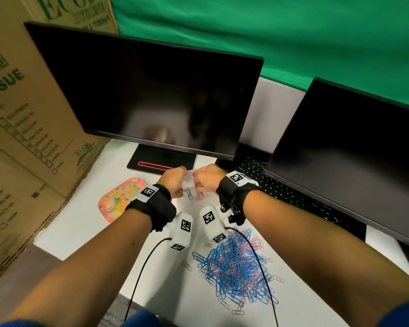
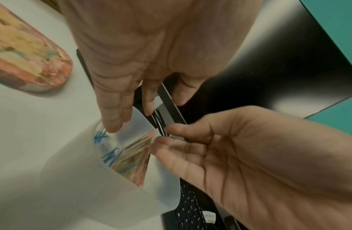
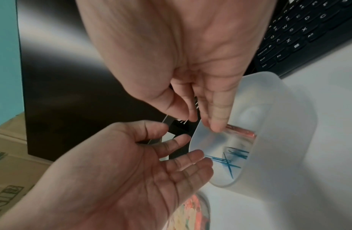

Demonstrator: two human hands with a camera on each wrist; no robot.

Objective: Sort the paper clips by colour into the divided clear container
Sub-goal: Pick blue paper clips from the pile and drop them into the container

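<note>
At the centre of the head view our hands meet over the clear container (image 3: 279,121). Our right hand (image 3: 191,54) pinches a thin clip (image 2: 159,124), colour unclear, between thumb and forefinger; our left hand (image 3: 112,179) is loosely open, holding nothing. Blue clips (image 3: 228,158) and pink clips (image 3: 242,130) lie in adjoining compartments.

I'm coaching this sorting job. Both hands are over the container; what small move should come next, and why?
Probably release: the right hand seems to pinch a thin clip above the clear container, blue clips in one compartment, pink ones in the other. Its colour is unclear; drop it with its match. The left hand is open.
</note>
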